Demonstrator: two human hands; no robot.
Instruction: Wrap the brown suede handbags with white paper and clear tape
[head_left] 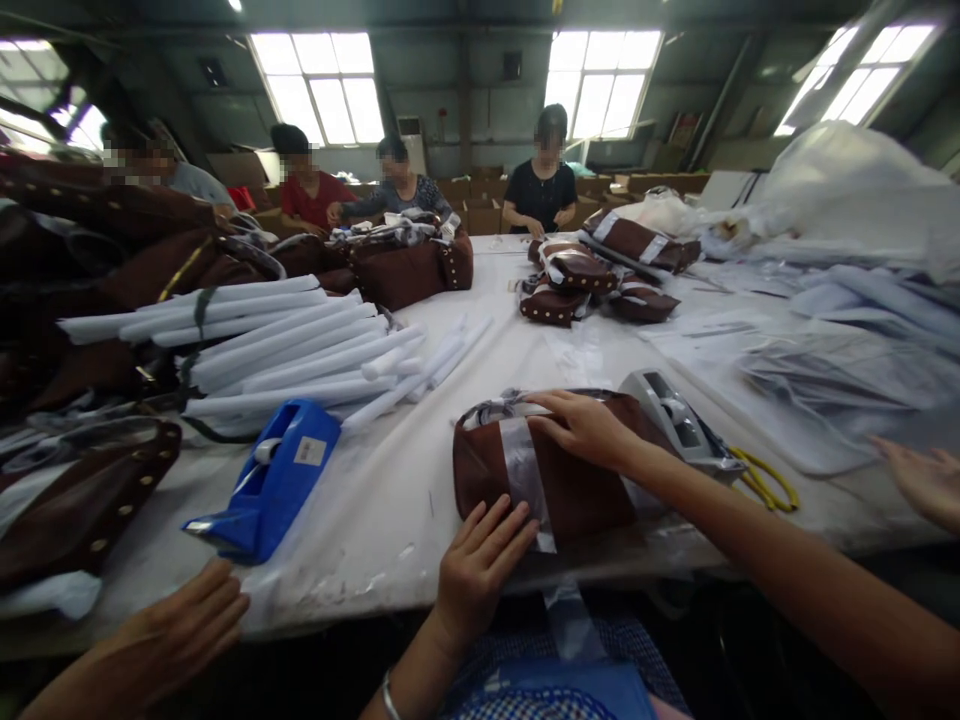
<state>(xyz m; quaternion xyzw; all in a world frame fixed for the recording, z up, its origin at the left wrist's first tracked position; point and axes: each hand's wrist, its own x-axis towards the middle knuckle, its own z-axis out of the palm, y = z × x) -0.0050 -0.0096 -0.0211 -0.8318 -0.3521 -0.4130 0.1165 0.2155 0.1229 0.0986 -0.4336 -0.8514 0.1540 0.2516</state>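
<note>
A brown leather handbag (585,495) lies before me at the table's front edge, with a strip of clear tape (523,460) running down its face. My left hand (480,560) rests on the lower edge of the bag, fingers stretched out over the tape's end. Across the bag's top lies my right hand (581,425), its fingers extended flat near the tape and the bag's wrapped handle. Neither hand grips anything. Just behind the bag's right end stands a grey tape dispenser (664,400), partly hidden by my right forearm.
A blue tape dispenser (289,480) stands left, near white paper rolls (292,350). Yellow-handled scissors (772,480) lie right. Co-workers' hands reach in at left (180,630) and right (919,480). Taped bags (570,265) and a bag heap (405,270) sit farther back; several people work beyond.
</note>
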